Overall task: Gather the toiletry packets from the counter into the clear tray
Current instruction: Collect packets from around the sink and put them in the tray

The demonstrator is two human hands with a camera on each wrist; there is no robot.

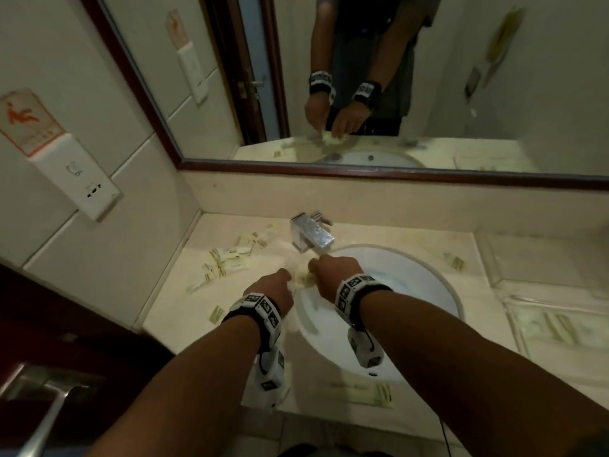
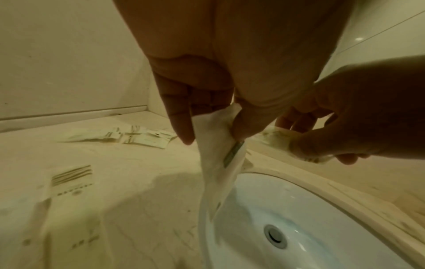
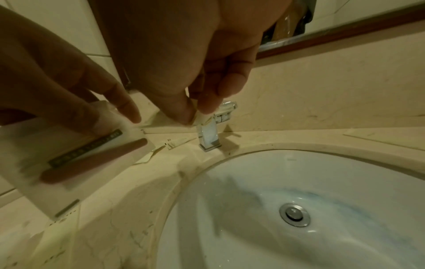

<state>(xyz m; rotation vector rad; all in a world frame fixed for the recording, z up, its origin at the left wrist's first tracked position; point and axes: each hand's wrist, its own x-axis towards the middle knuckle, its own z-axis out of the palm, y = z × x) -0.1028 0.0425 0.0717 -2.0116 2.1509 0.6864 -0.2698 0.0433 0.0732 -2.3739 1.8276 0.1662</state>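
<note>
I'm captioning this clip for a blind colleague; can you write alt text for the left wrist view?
The left hand pinches a white packet that hangs over the sink rim, while the right hand beside it holds another packet. More packets lie scattered on the beige counter behind.

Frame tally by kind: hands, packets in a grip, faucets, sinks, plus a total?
Hands: 2, left hand and right hand
Packets in a grip: 2, left packet and right packet
Faucet: 1
Sink: 1
Total: 6
Loose packets are too blurred to count.
</note>
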